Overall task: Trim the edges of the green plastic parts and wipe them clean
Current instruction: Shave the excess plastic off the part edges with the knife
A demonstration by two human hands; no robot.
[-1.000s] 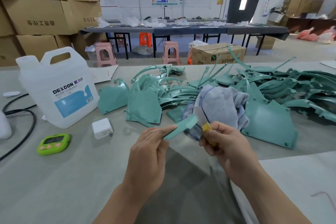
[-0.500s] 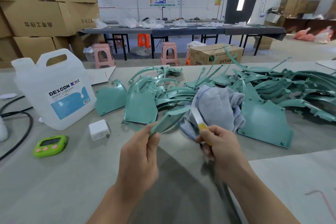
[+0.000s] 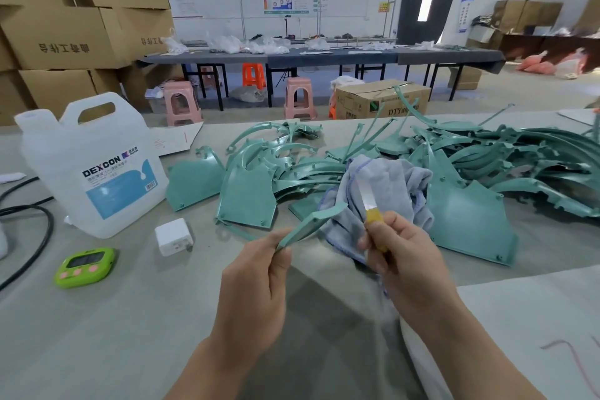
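**Green part held up to a small knife**

Green plastic filled the middle of the picture. The left hand [image 3: 256, 273] pinched one thin green part [image 3: 308, 224] by its lower end, between thumb and fingers, and held it up above the table [image 3: 97, 318]. The right hand [image 3: 406, 256] was curled round the yellow handle of a small knife [image 3: 367, 201]. The blade pointed up, just right of the part and not touching it. A grey cloth [image 3: 383, 178] lay bunched right behind that hand. Whether the hand held the cloth too could not be told. More green parts [image 3: 487, 156] lay in a big pile from the middle to the right edge.

The held part looked light and thin. It would probably bend a little if pushed. So it seemed best to hold it close to the edge being cut, with fingers away from the blade. Its smooth skin might slip. The long thin strips in the pile looked easy to snap or tangle.

At the left stood a white jug [image 3: 94, 166] with a handle and a blue label. How much liquid it held could not be seen. A brown box [image 3: 380, 101] sat on the floor past the table, in the top middle, and its inside was hidden. The stacked boxes [image 3: 65, 32] in the upper left showed nothing of what was inside.
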